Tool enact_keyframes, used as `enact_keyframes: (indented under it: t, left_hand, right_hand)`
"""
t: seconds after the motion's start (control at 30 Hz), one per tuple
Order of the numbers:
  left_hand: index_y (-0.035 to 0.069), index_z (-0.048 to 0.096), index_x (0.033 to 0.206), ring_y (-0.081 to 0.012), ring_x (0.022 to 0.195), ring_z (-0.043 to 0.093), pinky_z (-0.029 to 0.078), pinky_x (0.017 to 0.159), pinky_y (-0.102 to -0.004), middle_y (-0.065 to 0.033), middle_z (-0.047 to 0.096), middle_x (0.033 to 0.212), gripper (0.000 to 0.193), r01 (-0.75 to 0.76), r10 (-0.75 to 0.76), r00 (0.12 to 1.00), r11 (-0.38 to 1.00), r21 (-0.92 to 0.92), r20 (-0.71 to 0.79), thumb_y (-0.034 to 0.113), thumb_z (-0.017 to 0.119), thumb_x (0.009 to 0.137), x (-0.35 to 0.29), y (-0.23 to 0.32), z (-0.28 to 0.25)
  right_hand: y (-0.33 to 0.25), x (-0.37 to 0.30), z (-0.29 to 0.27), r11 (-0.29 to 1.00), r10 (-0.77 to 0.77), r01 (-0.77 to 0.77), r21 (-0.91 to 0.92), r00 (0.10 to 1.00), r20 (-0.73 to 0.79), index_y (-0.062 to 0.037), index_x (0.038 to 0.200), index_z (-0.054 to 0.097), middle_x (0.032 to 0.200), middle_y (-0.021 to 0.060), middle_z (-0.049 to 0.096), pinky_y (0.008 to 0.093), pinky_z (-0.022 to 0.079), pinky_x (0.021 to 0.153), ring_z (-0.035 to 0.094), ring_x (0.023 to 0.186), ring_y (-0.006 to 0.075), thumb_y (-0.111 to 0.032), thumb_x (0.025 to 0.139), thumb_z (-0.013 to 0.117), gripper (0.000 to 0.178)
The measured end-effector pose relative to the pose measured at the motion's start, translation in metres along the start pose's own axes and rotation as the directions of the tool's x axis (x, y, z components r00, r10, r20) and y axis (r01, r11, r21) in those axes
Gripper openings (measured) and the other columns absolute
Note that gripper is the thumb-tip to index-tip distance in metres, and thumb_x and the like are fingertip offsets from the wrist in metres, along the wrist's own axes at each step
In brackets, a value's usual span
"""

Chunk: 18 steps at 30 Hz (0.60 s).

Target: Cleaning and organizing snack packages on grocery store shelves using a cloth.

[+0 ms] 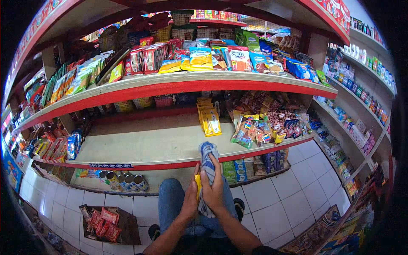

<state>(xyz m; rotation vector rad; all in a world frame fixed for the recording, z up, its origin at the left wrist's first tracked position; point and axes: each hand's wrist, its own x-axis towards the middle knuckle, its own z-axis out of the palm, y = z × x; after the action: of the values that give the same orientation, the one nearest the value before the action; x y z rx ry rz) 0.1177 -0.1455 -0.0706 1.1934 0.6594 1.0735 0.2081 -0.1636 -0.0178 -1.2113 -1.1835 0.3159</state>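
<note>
Above my lap, my two hands are close together. My left hand (189, 203) is closed on a small yellow packet (198, 183), with only its narrow side showing between the palms. In my right hand (213, 192) is a crumpled blue-and-white cloth (208, 150); its top sticks up past the fingers and its lower end hangs over my jeans. The cloth lies against or very near the packet; the exact contact is hidden. Beyond the hands, a row of similar yellow packets (210, 120) stands on the middle shelf (140, 142).
Snack bags (245, 131) fill the right of that shelf. The red-edged upper shelf (182, 83) overhangs it, loaded with packets. Tins (129, 182) sit on the bottom shelf. A cardboard box (127, 227) of red packets rests on the floor at left. Shelves of bottles (365, 57) line the right.
</note>
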Motion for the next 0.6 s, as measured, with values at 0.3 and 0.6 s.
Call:
enact_keyframes:
  t: [0.3,0.6]
  left_hand:
    - [0.031,0.019,0.153,-0.02,0.109,0.057,0.051,0.09,-0.0336,-0.0091,0.053,0.129,0.059,0.048,-0.029,0.998,0.897,-0.439,0.05,0.058,0.026,0.101,0.023,0.045,-0.009]
    - [0.017,0.013,0.155,-0.026,0.13,0.043,0.039,0.105,-0.0361,-0.0092,0.038,0.147,0.068,0.036,-0.027,0.992,0.997,-0.071,0.124,0.058,0.023,0.1,-0.008,0.042,0.0]
  right_hand:
    - [0.035,-0.065,0.013,0.99,-0.138,0.141,0.011,0.942,0.306,0.0001,0.144,0.031,0.142,0.0253,0.041,0.0437,0.032,0.109,0.043,0.131,0.0381,-0.037,0.094,0.054,0.066]
    - [0.039,-0.001,0.007,0.956,0.071,-0.104,0.275,0.989,0.129,-0.0018,0.147,0.03,0.144,0.0224,0.041,0.0378,0.033,0.109,0.042,0.133,0.0304,-0.019,0.097,0.047,0.055]
